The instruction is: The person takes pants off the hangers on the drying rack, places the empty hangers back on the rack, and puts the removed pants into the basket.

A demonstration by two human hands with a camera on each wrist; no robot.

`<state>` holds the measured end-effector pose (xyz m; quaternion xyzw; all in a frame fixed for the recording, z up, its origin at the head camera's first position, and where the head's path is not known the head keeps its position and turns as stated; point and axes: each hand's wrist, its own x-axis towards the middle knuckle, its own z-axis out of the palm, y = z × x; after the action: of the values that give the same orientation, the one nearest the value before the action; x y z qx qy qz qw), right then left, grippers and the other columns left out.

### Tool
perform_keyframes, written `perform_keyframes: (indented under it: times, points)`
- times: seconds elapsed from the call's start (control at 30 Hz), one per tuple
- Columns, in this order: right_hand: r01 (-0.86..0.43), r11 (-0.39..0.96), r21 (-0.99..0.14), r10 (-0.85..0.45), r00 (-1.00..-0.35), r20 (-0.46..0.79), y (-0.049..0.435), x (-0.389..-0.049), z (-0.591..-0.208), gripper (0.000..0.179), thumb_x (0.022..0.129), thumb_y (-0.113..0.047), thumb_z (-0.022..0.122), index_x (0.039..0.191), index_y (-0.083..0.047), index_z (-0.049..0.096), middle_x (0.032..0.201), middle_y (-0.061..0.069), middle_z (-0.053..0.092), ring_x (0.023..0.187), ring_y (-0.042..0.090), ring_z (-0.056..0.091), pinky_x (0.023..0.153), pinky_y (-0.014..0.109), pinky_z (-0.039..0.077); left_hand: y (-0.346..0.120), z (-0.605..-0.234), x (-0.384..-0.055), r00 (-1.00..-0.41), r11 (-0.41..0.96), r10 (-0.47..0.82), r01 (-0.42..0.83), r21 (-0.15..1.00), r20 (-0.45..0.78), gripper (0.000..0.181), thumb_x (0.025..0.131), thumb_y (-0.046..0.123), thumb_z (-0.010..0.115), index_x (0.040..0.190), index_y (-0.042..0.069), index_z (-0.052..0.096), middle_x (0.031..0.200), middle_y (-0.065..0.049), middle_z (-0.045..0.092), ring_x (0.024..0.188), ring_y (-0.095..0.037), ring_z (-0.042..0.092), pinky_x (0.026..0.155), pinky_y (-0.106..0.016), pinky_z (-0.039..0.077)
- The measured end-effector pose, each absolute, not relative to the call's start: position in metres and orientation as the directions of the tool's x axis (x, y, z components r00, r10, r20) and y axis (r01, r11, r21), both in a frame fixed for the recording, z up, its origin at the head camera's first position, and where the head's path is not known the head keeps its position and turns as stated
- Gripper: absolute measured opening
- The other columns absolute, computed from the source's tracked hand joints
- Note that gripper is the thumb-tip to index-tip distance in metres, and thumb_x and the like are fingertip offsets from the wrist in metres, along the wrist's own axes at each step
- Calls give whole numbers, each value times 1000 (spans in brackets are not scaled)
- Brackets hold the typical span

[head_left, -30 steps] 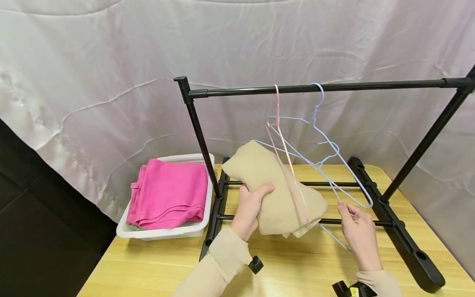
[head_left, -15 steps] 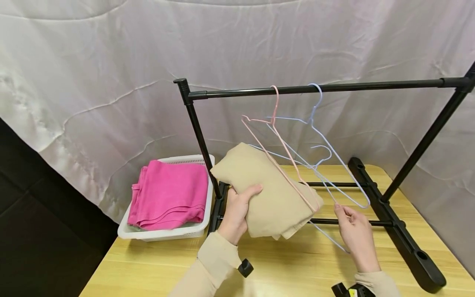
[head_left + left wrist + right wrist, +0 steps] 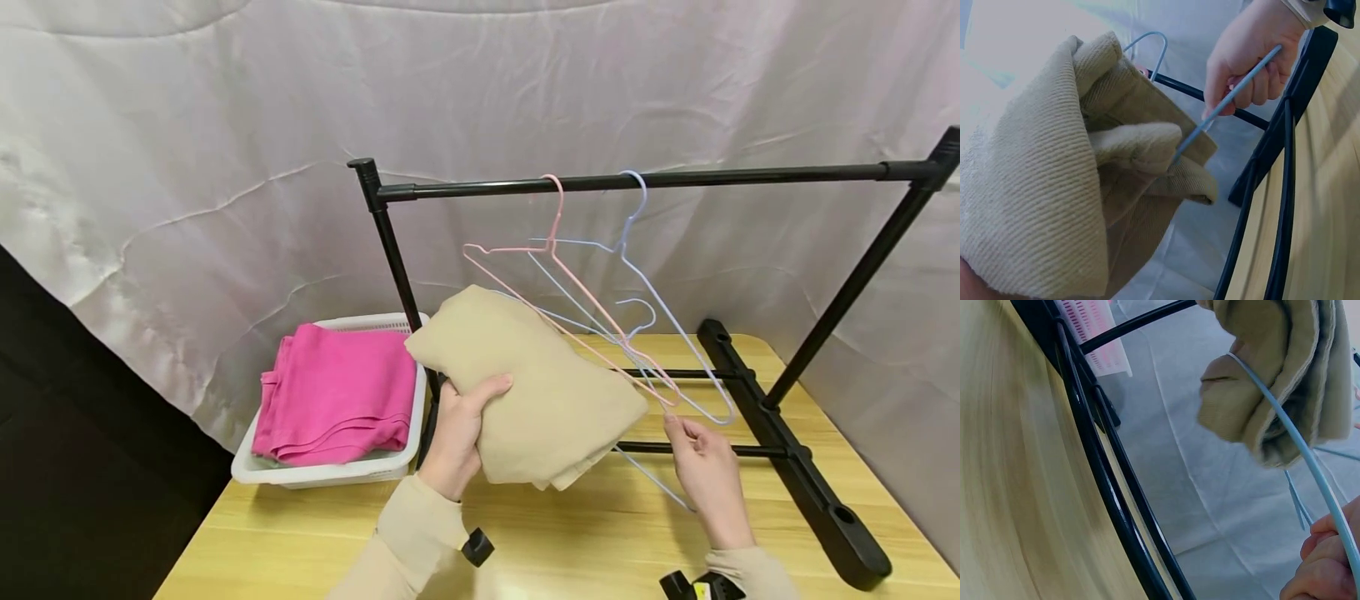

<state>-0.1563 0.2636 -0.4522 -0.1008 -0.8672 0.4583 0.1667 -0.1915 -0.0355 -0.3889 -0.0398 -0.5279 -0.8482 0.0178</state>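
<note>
My left hand (image 3: 457, 433) grips a folded beige ribbed garment (image 3: 525, 387), thumb on top and the other fingers hidden under it. To its right, my right hand (image 3: 708, 479) pinches a light-blue wire hanger (image 3: 637, 312) near one corner. This hanger's hook points up below the rail, hung on nothing. In the left wrist view its bar (image 3: 1229, 97) runs from the right hand in among the garment's folds (image 3: 1141, 147). The right wrist view shows the bar (image 3: 1291, 428) entering the garment (image 3: 1229, 400) from the other side.
A black rack's rail (image 3: 465, 187) spans the back, carrying a pink hanger (image 3: 555, 217) and a second blue hanger (image 3: 630, 225). The rack's feet (image 3: 802, 467) stand on the wooden table (image 3: 285, 542). At left, a white basket (image 3: 322, 475) holds folded pink cloth (image 3: 341, 392).
My left hand and the garment have moved left. The pink hanger has swung round and its lower bar has slid off the garment's front. My right hand has shifted slightly left, still pinching the blue hanger.
</note>
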Motion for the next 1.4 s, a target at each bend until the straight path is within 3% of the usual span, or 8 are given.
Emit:
perform_keyframes:
  times: [0.13,0.4,0.47,0.73,0.87,1.03,1.27,1.4]
  points:
    - [36,520,-853,327,-931,160,260,-157,-454,53,114,-43,51,134,1,71,56,-3,40,51,12,39,51,30,35,-43,-385,-189,-995,-451,13,83,888,99,45,87,9,81,125,11,58,108,0,73,95,-16,74,90,-34,62]
    - [-5,577,-817,306,-926,221,264,-159,-460,52,114,-39,52,129,6,72,62,-1,41,55,13,39,56,31,34,-52,-381,-186,-994,-470,18,84,878,104,47,88,7,79,128,13,56,111,0,72,97,-16,75,90,-35,63]
    - [-8,577,-817,306,-925,225,266,-159,-462,49,114,-38,52,117,6,75,60,-3,40,53,12,37,54,30,34,-54,-379,-186,-992,-470,26,96,877,122,48,88,7,78,129,14,55,112,0,72,98,-16,75,91,-35,62]
    - [-12,524,-852,297,-935,196,271,-157,-464,49,115,-41,49,110,3,72,53,-6,36,46,9,32,45,32,31,-68,-373,-190,-988,-402,75,94,911,136,38,90,9,78,121,14,57,102,2,75,90,-14,77,86,-34,63]
    - [-28,471,-882,308,-932,193,272,-156,-464,46,115,-39,51,95,0,65,52,-7,33,43,6,28,42,33,30,-77,-371,-193,-989,-326,79,94,941,126,41,88,10,80,122,15,57,104,1,75,92,-16,76,87,-35,63]
    - [-39,432,-901,313,-931,190,273,-157,-464,44,115,-37,51,91,-2,62,50,-9,31,40,4,26,38,32,28,-88,-365,-193,-987,-196,112,92,976,116,52,86,11,81,130,13,55,111,-1,73,98,-18,75,92,-36,61]
    - [-50,504,-862,298,-927,228,276,-157,-461,52,115,-39,49,77,-4,52,49,-8,32,42,7,29,43,32,30,-104,-351,-187,-979,20,162,128,992,123,49,84,10,83,126,5,58,109,-7,75,94,-18,76,89,-36,62]
    - [-54,479,-876,297,-929,220,277,-156,-460,50,115,-40,48,84,-2,58,50,-8,32,42,7,29,42,34,29,-114,-344,-186,-969,115,197,171,979,146,44,86,13,83,124,4,62,109,-6,76,94,-18,76,89,-36,62]
